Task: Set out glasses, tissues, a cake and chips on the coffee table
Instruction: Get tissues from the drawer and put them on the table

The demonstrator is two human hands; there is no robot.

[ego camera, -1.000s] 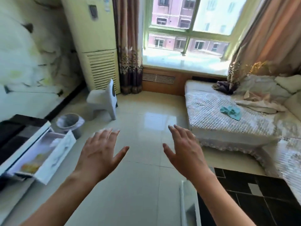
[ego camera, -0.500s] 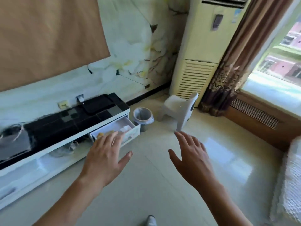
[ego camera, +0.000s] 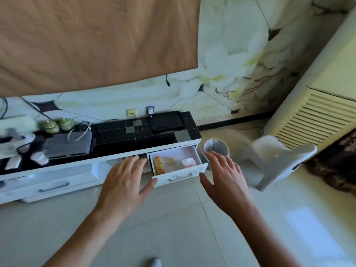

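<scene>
Below our spread, empty left hand [ego camera: 123,182] and right hand [ego camera: 225,180], the open drawer [ego camera: 179,175] holds a chips can [ego camera: 159,165], a small cake [ego camera: 170,161] and tissues [ego camera: 187,162] (no glasses or tabletop visible); we judge nothing set out yet.

The floor [ego camera: 173,224] is glossy, smooth pale tile. The TV cabinet [ego camera: 81,174] has a glossy white body with a black tiled top. The open drawer [ego camera: 179,175] carries a metal bar handle. The brown cloth [ego camera: 92,39] on the wall looks matt. The stool [ego camera: 277,160] is smooth white plastic.
</scene>
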